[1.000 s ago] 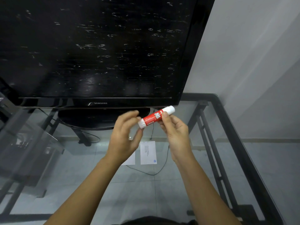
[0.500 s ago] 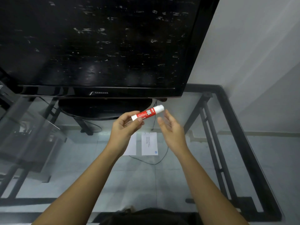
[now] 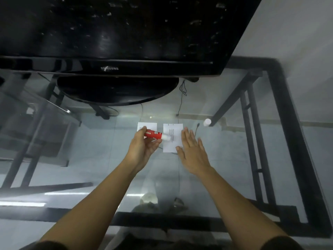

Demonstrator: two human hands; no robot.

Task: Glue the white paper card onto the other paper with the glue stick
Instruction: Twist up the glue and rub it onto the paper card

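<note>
The left hand [image 3: 142,147] has its grip closed around the red glue stick [image 3: 154,135], held level with the white tip pointing at the printed paper [image 3: 172,137], likely so glue goes on there. The right hand [image 3: 192,152] is open and flat, fingertips on that paper's edge, seemingly to pin it to the glass bench [image 3: 234,177]. The white card [image 3: 150,126] lies just beside it, partly behind the left hand. The cap [image 3: 207,122] stands well aside.

L hand [image 3: 142,147]: fingers curled, gripping | R hand [image 3: 192,152]: flat, fingers spread | both arms extended fwd
</note>
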